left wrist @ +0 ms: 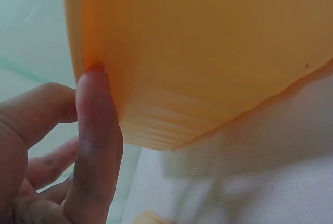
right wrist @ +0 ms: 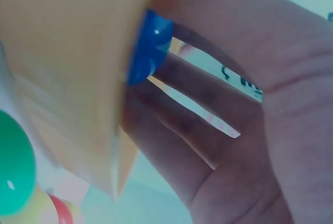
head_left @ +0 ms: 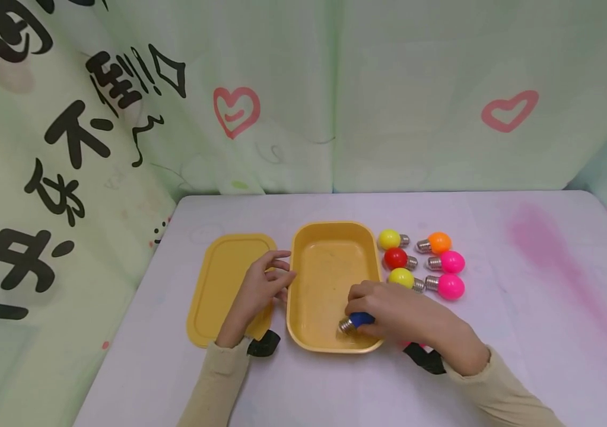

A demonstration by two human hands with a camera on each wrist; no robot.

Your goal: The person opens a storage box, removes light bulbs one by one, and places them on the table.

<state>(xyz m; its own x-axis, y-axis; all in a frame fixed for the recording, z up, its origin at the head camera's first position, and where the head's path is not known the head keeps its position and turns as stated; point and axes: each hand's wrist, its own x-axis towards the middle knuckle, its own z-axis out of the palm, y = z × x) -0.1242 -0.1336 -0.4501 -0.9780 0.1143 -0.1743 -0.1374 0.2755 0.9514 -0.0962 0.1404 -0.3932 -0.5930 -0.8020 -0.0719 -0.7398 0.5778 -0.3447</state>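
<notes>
A yellow rectangular plastic box [head_left: 324, 279] stands open side up on the table. My left hand [head_left: 260, 281] is at its left side and pinches the rim, with one finger pressed against the outer wall [left wrist: 208, 52]. Over the box's near right corner, my right hand [head_left: 388, 308] holds a blue toy light bulb [head_left: 362, 319] by its coloured end. The bulb's silver screw base points left, inside the box. In the right wrist view, the box wall partly hides the blue bulb [right wrist: 151, 49].
Right of the box lie several toy bulbs, among them a red bulb [head_left: 395, 258], an orange bulb [head_left: 439, 242] and a pink bulb [head_left: 451, 287]. A green bulb [right wrist: 15, 164] shows in the right wrist view. The flat yellow lid [head_left: 223, 279] lies left of the box.
</notes>
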